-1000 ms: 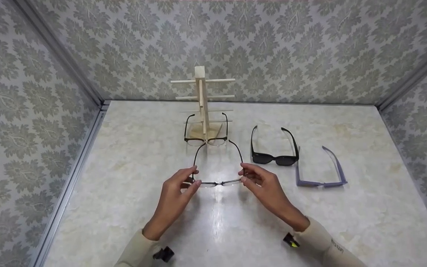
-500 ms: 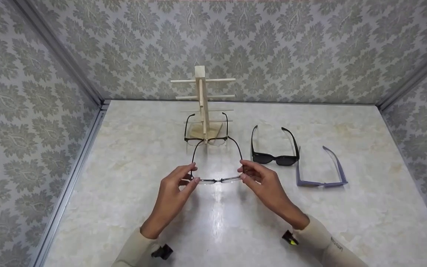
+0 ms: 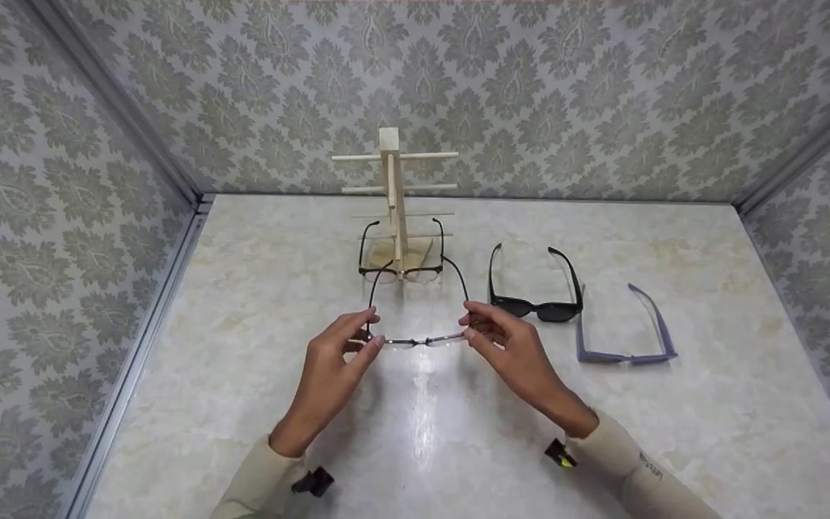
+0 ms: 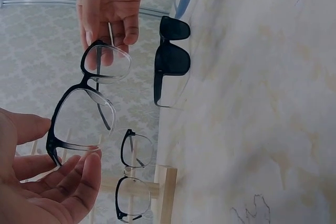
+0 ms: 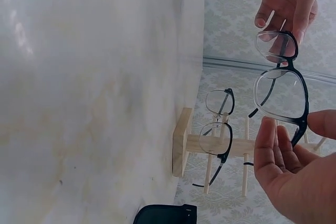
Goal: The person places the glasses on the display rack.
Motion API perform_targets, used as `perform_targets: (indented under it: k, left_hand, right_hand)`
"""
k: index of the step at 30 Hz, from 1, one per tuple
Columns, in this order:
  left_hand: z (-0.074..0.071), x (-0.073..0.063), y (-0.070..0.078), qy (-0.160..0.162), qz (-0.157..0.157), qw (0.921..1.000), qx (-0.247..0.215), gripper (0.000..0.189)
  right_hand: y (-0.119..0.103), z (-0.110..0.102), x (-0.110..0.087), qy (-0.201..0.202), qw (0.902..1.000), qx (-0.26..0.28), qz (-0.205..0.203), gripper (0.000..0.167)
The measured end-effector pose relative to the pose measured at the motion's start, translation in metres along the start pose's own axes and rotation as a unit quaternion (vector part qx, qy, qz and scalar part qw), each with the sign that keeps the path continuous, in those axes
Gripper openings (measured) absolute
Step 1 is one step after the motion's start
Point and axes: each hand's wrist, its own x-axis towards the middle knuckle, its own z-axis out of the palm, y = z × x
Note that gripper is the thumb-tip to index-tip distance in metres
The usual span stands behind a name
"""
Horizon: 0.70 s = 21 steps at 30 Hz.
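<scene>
Clear-lensed eyeglasses [image 3: 421, 342] with a black upper frame are held in the air between both hands, temples unfolded and pointing toward the wooden stand [image 3: 395, 209]. My left hand [image 3: 336, 367] pinches the left hinge corner between thumb and fingers. At the opposite corner my right hand [image 3: 516, 353] grips in the same way. In the left wrist view the lenses [image 4: 84, 116] face the camera, fingers curled behind the frame. A similar pair of eyeglasses [image 3: 400, 273] hangs low on the stand, and the tips of the held temples overlap it in the head view.
Black sunglasses [image 3: 536, 310] lie to the right of the stand, temples pointing away. Beside them sits a blue-purple spectacle frame [image 3: 625, 357]. Bare pegs [image 3: 429, 156] stick out from the stand's upper part. Patterned walls [image 3: 501, 79] border the marbled table [image 3: 256, 252].
Both hands have moved the held eyeglasses slightly forward, toward the stand. The temple tips now overlap the hanging pair. The sunglasses and the blue-purple frame have stayed put.
</scene>
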Motion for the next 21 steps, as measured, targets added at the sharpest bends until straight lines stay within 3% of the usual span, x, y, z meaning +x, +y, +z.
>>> perform_targets:
  k: [21]
  left_hand:
    - [-0.010, 0.016, -0.001, 0.029, 0.019, 0.9993, 0.012, 0.043]
  right_hand:
    - [-0.010, 0.003, 0.025, -0.007, 0.9999, -0.004, -0.010, 0.044]
